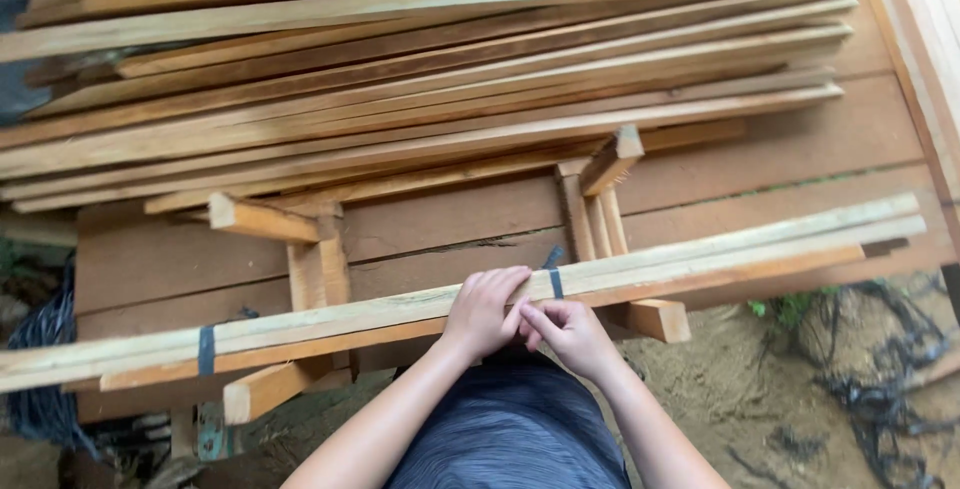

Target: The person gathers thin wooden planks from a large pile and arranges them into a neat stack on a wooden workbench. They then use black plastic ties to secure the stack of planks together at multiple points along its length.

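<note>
A bundle of long pale wooden slats (700,254) lies across the middle of the view, running from 9 o'clock up toward 3 o'clock, resting on short wooden blocks (318,274) over a brown plank surface (790,149). Two dark straps bind it: one strap (206,350) toward 8 o'clock, another strap (555,279) near the centre, just beside the hands. No labels or signs show.

The left hand (483,311) lies on top of the bundle, fingers (500,284) curled over its near edge and pressing the slats. The right hand (572,334) sits just at 4 o'clock of it, fingers pinched narrowly together at the bundle's lower edge near the central strap; whether they hold anything small cannot be told.

At 12 o'clock a large stack of loose slats (430,59) fills the far surface. Dirt ground (740,389) and black netting (880,389) lie at 4 o'clock.
</note>
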